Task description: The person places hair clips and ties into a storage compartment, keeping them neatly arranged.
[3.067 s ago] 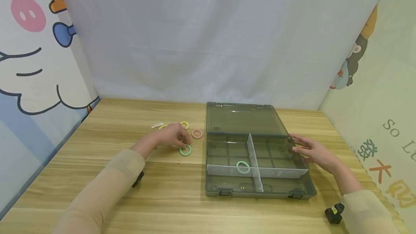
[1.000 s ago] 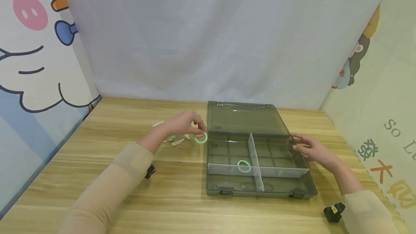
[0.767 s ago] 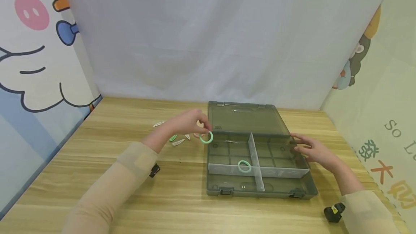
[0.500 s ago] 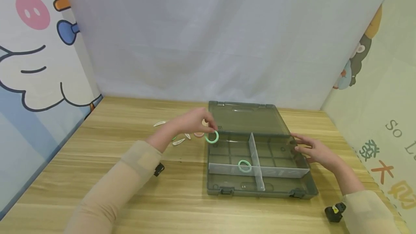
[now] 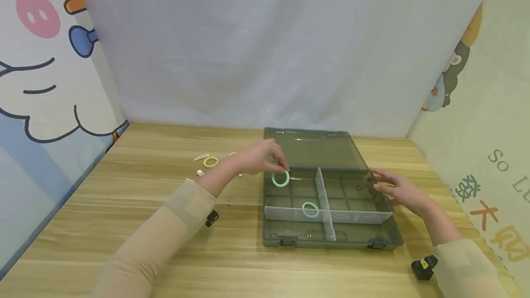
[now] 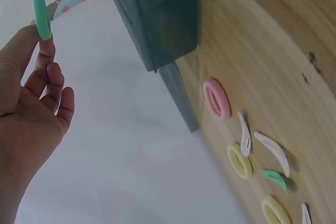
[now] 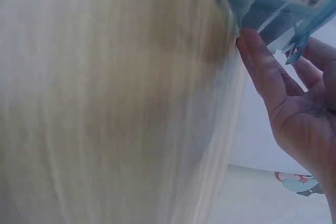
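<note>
My left hand [image 5: 260, 156] pinches a mint-green hair tie [image 5: 280, 185] between thumb and fingertips, above the back left compartment of a grey see-through divider box [image 5: 331, 246]. The left wrist view shows the hair tie [image 6: 41, 11] upright at the fingertips, the other fingers loosely bent. A second mint-green hair tie [image 5: 310, 215] leans by the divider in that same compartment. My right hand [image 5: 403, 193] rests against the box's right side with its fingers loosely extended. In the right wrist view the fingers touch the box wall [image 7: 268, 17], which bears a label; some fingertips are hidden.
Left of the box lie a pink hair tie [image 6: 217, 99], yellow hair ties [image 5: 210, 162], white snap clips [image 6: 273, 151] and a green clip [image 6: 275, 180]. The box lid [image 5: 312, 148] lies folded back towards the curtain [image 5: 265, 59].
My left hand picked up the mint-green hair tie from the table and carried it rightwards over the box. My right hand has stayed at the box's side.
</note>
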Demonstrator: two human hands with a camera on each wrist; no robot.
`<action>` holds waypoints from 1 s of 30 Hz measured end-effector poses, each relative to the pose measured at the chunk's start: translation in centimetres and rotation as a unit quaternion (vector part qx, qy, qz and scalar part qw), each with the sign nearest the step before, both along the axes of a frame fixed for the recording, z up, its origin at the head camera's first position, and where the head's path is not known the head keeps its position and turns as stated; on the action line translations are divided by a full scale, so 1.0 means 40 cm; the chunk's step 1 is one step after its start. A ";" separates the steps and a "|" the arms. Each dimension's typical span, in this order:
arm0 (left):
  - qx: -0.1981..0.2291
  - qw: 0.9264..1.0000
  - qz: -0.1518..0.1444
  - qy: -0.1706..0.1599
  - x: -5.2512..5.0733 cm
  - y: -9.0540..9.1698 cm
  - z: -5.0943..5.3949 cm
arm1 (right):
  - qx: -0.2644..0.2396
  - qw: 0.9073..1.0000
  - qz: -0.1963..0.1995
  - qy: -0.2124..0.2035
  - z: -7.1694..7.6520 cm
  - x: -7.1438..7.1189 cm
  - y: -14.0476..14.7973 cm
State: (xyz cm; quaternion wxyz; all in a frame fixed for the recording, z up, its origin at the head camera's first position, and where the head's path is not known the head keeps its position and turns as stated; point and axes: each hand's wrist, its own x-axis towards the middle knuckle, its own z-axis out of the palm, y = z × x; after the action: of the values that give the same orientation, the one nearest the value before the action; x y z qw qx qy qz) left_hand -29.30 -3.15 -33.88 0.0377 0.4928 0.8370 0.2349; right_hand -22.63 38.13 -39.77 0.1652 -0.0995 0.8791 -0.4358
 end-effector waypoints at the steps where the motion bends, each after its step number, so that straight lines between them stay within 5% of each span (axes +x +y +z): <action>1: 0.000 1.000 -0.002 0.001 0.001 0.005 -0.004 | 0.001 1.000 0.000 -0.001 0.000 -0.001 0.000; 14: -0.023 0.999 -0.028 0.013 0.023 0.070 -0.073 | -0.004 1.000 0.003 -0.003 -0.002 -0.002 0.001; 30: -0.062 0.994 -0.089 0.024 0.020 0.122 -0.159 | -0.008 1.000 0.006 -0.004 0.001 0.001 0.001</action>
State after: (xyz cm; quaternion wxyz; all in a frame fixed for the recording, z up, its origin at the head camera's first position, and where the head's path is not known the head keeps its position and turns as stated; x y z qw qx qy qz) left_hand -28.49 1.71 -40.22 0.0690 0.5676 0.8033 0.1664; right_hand -22.59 38.17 -39.72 0.1710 -0.1044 0.8744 -0.4419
